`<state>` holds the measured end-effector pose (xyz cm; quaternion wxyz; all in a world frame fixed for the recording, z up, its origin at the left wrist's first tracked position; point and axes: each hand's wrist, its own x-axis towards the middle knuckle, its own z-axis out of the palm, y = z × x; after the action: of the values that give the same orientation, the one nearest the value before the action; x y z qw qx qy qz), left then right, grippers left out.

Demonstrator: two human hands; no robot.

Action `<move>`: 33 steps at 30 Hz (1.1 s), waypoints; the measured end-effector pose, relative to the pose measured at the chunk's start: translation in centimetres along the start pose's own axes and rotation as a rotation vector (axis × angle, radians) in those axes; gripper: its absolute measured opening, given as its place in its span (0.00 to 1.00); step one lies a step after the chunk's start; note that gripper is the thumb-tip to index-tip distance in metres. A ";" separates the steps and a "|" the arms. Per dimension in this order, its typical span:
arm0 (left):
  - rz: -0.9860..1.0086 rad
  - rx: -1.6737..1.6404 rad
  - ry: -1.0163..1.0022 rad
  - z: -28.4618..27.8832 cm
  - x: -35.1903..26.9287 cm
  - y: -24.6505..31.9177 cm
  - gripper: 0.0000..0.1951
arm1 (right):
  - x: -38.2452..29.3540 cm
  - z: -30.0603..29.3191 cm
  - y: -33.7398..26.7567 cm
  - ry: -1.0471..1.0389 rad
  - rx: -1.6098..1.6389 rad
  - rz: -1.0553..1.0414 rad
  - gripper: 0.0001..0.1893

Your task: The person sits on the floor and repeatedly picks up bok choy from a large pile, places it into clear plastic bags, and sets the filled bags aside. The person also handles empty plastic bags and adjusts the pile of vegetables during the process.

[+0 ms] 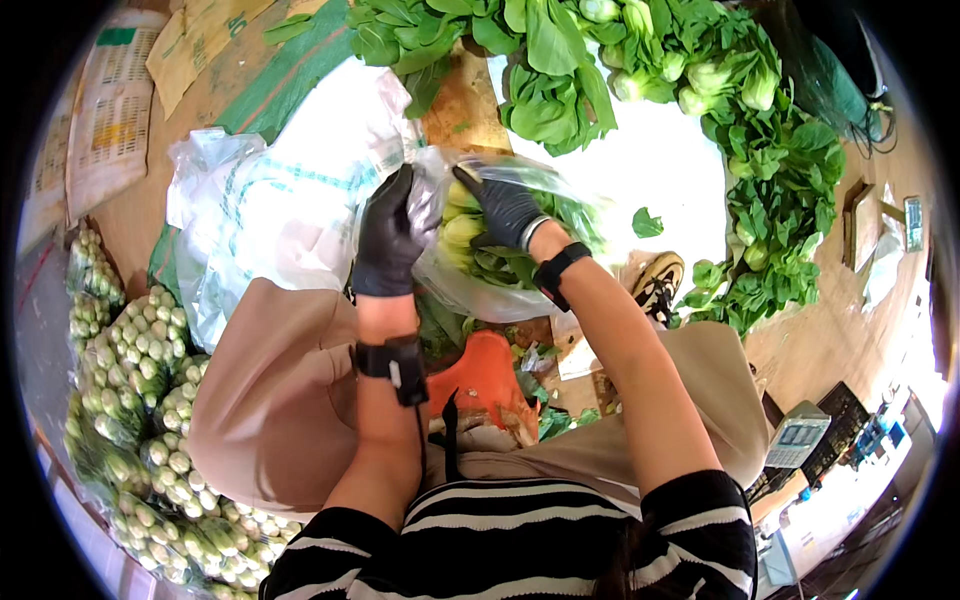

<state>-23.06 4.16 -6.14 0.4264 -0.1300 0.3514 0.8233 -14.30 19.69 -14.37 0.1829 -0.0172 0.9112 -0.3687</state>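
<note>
My left hand, in a black glove, is closed on the gathered edge of a clear plastic bag. My right hand, in a dark glove, reaches over the bag's opening with its fingers on the leafy greens inside; the plastic partly covers it, and whether it grips a stalk I cannot tell. The pale green stem ends of the greens face my left hand, and their leaves point right. A pile of clear and white plastic bags lies just left of my left hand.
Loose leafy greens curve along the far and right sides of a white sheet. Bagged greens are stacked at left, near plastic crates. An orange plastic object stands between my legs; a digital scale is at lower right.
</note>
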 end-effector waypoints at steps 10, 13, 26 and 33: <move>-0.002 0.704 -0.001 -1.5 1.8 0.4 0.22 | -2.3 4.0 -0.6 0.189 -0.238 -0.233 0.29; -0.030 0.210 -0.047 -0.5 1.6 1.3 0.23 | -1.7 3.1 -0.5 0.287 -0.227 -0.297 0.32; 0.031 -0.136 -0.072 0.1 0.4 -0.1 0.31 | 4.1 -1.6 0.8 -0.132 0.144 0.027 0.41; 0.117 0.087 0.042 2.9 0.4 2.7 0.31 | 4.0 3.0 2.3 -0.025 0.388 -0.039 0.36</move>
<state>-25.17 5.33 -3.03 0.3754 -0.1080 0.4027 0.8278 -16.75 18.65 -19.18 0.1870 -0.0039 0.8202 -0.5406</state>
